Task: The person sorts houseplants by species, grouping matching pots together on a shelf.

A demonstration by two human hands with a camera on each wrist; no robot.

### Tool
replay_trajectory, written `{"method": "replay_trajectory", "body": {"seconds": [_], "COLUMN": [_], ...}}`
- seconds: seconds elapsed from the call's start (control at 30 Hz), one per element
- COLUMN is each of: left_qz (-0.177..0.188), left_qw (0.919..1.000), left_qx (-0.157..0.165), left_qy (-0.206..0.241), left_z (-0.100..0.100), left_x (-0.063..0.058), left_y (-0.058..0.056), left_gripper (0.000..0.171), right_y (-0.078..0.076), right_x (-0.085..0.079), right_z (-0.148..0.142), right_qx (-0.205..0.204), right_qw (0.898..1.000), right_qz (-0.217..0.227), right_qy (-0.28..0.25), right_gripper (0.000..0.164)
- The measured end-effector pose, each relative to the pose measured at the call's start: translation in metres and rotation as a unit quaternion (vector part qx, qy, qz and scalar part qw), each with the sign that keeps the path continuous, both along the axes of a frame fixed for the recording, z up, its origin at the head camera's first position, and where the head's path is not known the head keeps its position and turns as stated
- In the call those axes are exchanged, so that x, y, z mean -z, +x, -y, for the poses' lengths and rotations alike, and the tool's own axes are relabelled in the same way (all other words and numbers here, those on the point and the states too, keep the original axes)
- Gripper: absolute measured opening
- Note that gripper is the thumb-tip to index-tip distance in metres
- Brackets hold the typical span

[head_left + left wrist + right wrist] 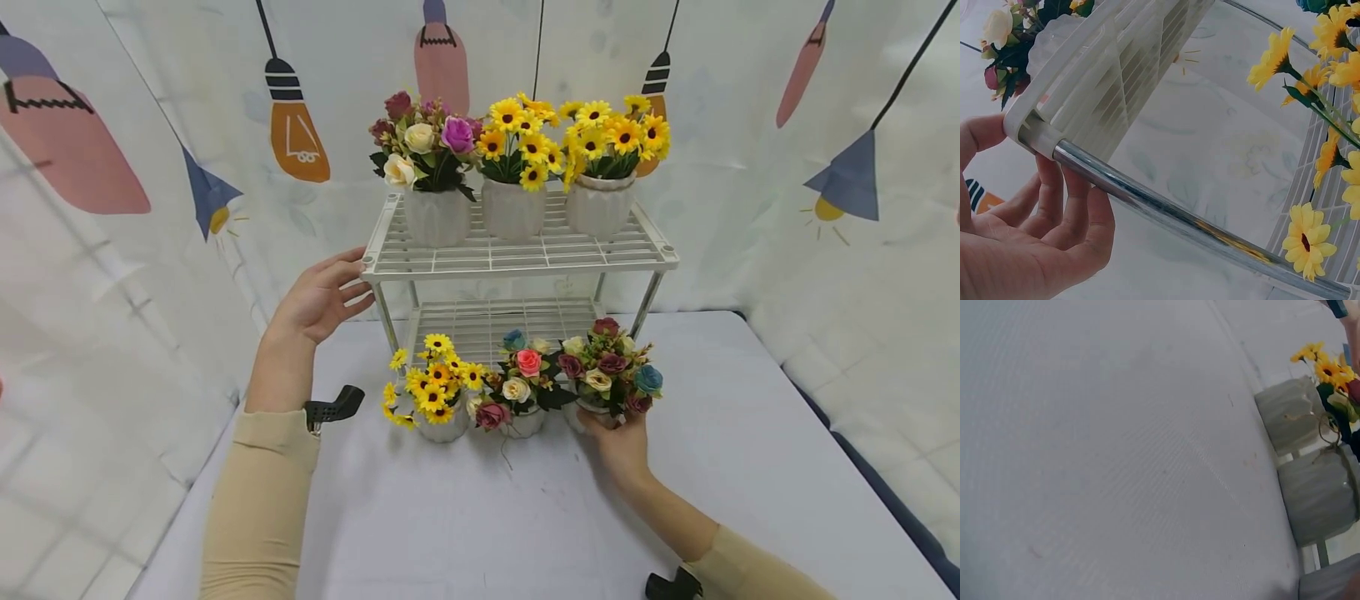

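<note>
A white two-tier wire rack (517, 272) stands on the table. My left hand (321, 296) grips its upper left front corner; in the left wrist view, fingers lie on both sides of the corner bracket (1038, 134), against the metal post (1147, 190). My right hand (624, 446) holds the white pot of a mixed rose arrangement (611, 367) at the right end of the front row. Beside it are a pot of pink and cream roses (517, 387) and a pot of yellow daisies (437, 387). In the right wrist view, the hand shows only at the lower right edge.
On the top shelf stand a potted rose bunch (431, 150) and two pots of yellow daisies (517, 146). A white cloth covers the table (465, 517). Behind hangs a white curtain (720, 225) with lamp prints.
</note>
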State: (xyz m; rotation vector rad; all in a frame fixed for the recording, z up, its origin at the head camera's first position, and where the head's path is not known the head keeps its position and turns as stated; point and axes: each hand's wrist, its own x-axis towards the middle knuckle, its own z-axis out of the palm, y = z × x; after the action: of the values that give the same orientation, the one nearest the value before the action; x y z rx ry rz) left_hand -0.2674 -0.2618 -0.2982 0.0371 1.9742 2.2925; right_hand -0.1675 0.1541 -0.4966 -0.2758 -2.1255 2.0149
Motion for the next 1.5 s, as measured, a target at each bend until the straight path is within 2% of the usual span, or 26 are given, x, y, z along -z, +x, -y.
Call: {"method": "replay_trajectory", "body": {"seconds": [0.27,0.67,0.87,1.03,1.37,1.5], "left_qz": [0.003,-0.003,-0.004,-0.003,0.001,0.002], "left_qw": [0.9999,0.9999,0.9998,0.9998,0.9998,0.9999], "left_qx": [0.009,0.008,0.009,0.009,0.005,0.002], "left_qy": [0.014,0.015,0.014,0.017,0.018,0.014], "left_z": [0.002,0.001,0.002,0.002,0.0,0.0], "left_x": [0.0,-0.001,-0.001,-0.002,-0.001,0.0], "left_y": [0.003,0.002,0.002,0.001,0.001,0.0], "left_gripper": [0.066,0.065,0.064,0.065,0.066,0.065], "right_y": [-0.002,-0.002,0.003,0.001,-0.017,-0.033], "right_x": [0.001,-0.004,-0.004,-0.011,-0.031,-0.028], "right_z": [0.001,0.0,-0.001,-0.005,0.001,0.012], "right_qx": [0.009,0.012,0.033,0.053,0.072,0.092], "right_qw": [1.0,1.0,0.999,0.998,0.991,0.987], "right_qz": [0.006,-0.006,-0.008,-0.026,-0.069,-0.098], "right_qy": [0.004,-0.017,-0.012,-0.021,-0.086,-0.085], "right_gripper": [0.085,0.093,0.087,0.084,0.089,0.089]}}
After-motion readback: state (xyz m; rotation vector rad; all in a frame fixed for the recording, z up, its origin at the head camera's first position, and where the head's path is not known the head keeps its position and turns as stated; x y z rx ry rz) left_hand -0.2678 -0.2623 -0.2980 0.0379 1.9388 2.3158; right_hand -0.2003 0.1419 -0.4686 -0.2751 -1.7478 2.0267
